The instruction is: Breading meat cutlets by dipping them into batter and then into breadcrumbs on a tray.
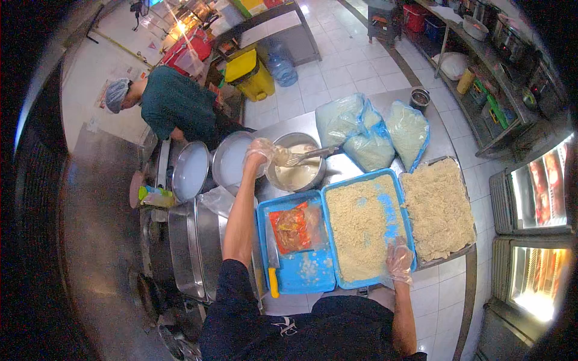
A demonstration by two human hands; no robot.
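Note:
My left hand (259, 151), in a clear plastic glove, is closed at the left rim of a steel pot (295, 178) of pale batter. A beige, batter-coated lump (280, 157) sits at its fingertips; what the fingers grip is hard to make out. Metal tongs (313, 154) lie across the pot beside it. My right hand (399, 262), also gloved, rests with fingers stretched out at the near right corner of a blue tray (326, 225) of beige breading crumbs (361, 231). It holds nothing visible.
Left of the crumbs, a blue tray (301, 280) holds bagged food (291, 228) and a yellow-handled knife (274, 281). A heaped coating tray (439, 210) stands right. Filled plastic bags (343, 123), steel basins (191, 171) and pans (183, 246) surround these. A co-worker (174, 102) bends at far left.

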